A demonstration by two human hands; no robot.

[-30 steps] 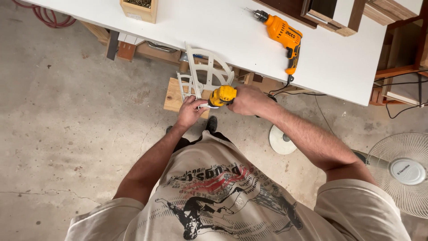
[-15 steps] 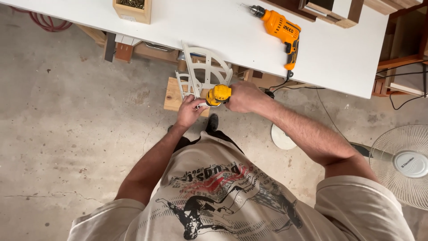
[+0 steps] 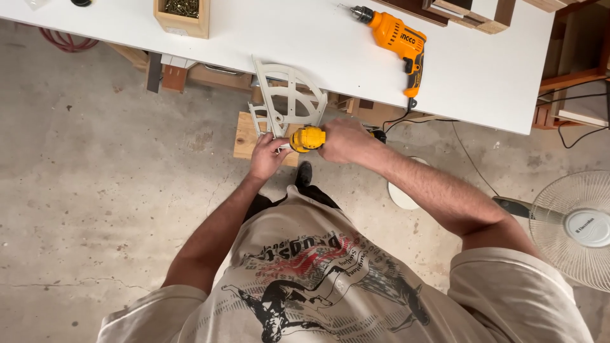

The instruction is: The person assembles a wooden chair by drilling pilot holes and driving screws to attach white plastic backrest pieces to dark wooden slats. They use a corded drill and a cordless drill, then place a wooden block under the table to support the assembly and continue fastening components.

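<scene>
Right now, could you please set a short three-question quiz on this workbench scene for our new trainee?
1. True or false: the orange corded drill is held in the right hand.
2. Which tool does the right hand grip? A) a hammer B) a yellow power tool C) a saw
3. Fill in: the left hand touches the pale metal ___ that leans at the white table edge.

Key
1. False: the drill lies on the table, apart from both hands.
2. B, held beside the bracket, just below the table edge.
3. Bracket, a fan-shaped frame with slots; a wooden box of screws stands further left on the table.
</scene>
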